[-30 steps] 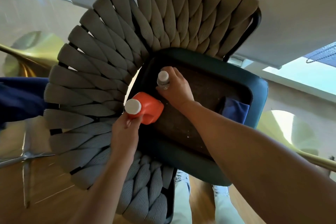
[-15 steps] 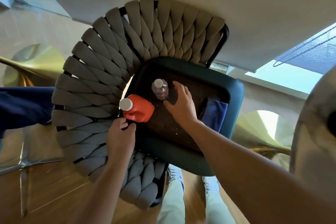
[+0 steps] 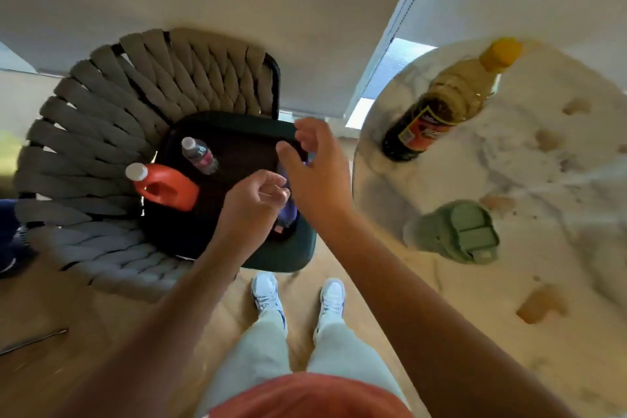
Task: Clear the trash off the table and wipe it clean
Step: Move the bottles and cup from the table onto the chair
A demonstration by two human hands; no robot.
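Observation:
My left hand (image 3: 252, 200) hovers over the dark chair seat (image 3: 285, 258), fingers loosely curled with nothing visible in them. Beside it, my right hand (image 3: 315, 170) is spread, thumb and fingers apart, holding nothing. A blue cloth (image 3: 290, 210) shows in the gap between both hands, lying on the seat. An orange jug (image 3: 166, 187) with a white cap lies on the seat's left side, and a small clear water bottle (image 3: 198, 154) stands behind it. The round marble table (image 3: 549, 163) at right carries brownish stains (image 3: 539, 309).
On the table stand a dark bottle with a yellow cap (image 3: 444, 105) and a green lidded container (image 3: 458, 231). The woven grey chair back (image 3: 101, 112) curves around the seat. My feet (image 3: 298, 295) stand on the wooden floor between chair and table.
My left hand let go of the orange jug and my right hand left the water bottle; both moved right, over the blue cloth. The view swung right, bringing the marble table in.

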